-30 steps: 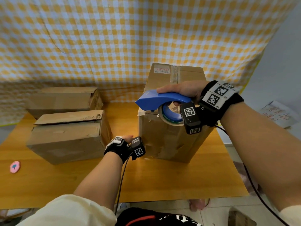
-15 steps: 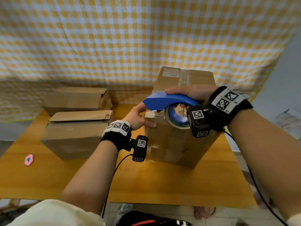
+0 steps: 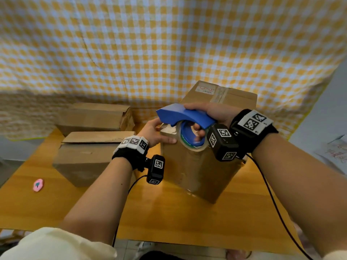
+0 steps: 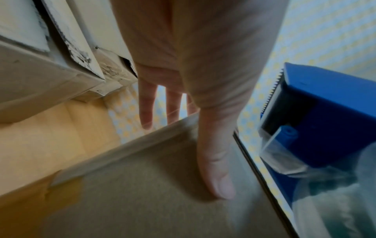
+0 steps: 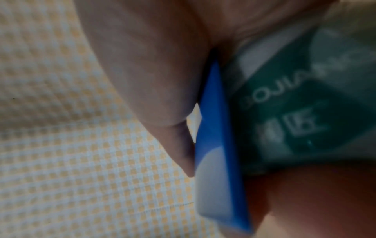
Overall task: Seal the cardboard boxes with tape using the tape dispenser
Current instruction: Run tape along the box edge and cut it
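Observation:
A tall cardboard box point(image 3: 197, 169) stands in the middle of the wooden table point(image 3: 169, 218), with old tape and a label on its top. My right hand point(image 3: 210, 113) grips a blue tape dispenser point(image 3: 184, 115) that carries a clear tape roll point(image 3: 189, 145), just above the box's near top edge. In the right wrist view my thumb point(image 5: 152, 80) lies along the blue dispenser point(image 5: 217, 145). My left hand point(image 3: 155, 132) rests on the box's upper left corner. Its fingers point(image 4: 146, 109) hang straight down the side and the thumb lies flat on the box's front face point(image 4: 142, 193), beside the dispenser point(image 4: 325, 120).
Two more cardboard boxes lie on the left, one nearer point(image 3: 88, 158) and one behind it point(image 3: 93, 117). A small pink object point(image 3: 38, 185) lies near the table's left edge. A yellow checked cloth point(image 3: 150, 44) hangs behind. Papers point(image 3: 338, 149) lie off the right.
My left hand has risen from low on the box's front to its upper left corner. The right hand has kept the dispenser over the box's top front edge.

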